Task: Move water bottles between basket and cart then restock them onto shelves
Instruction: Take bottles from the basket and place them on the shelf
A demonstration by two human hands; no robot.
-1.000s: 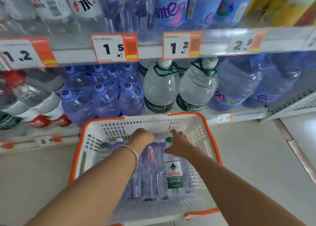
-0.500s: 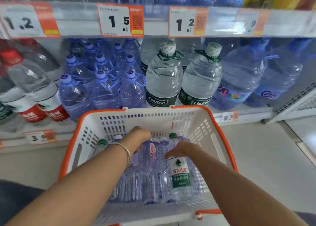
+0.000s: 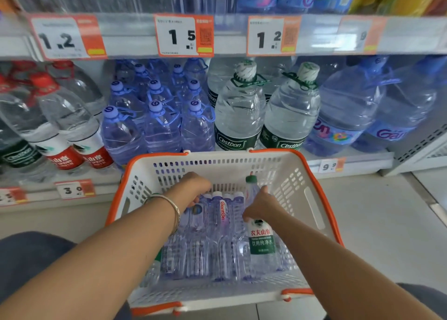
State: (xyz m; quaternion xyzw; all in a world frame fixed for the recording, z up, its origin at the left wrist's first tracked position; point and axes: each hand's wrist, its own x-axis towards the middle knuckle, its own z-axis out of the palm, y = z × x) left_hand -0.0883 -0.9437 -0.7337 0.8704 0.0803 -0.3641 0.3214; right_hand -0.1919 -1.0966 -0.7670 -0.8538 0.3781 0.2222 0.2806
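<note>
basket (image 3: 290,174): 1 | right hand (image 3: 260,206): grips 1 green-capped bottle (image 3: 262,242) by its neck | left hand (image 3: 193,189): curled over purple bottles (image 3: 223,218), grip unclear

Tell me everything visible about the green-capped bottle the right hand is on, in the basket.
The green-capped bottle is clear plastic with a white-and-green label bearing red characters. It sits tilted, cap end higher and pointing toward the far wall of the basket, at the right side of the load. The right hand grips it above the label, below the neck. Its lower body rests against the purple-tinted bottles lying in the basket.
</note>
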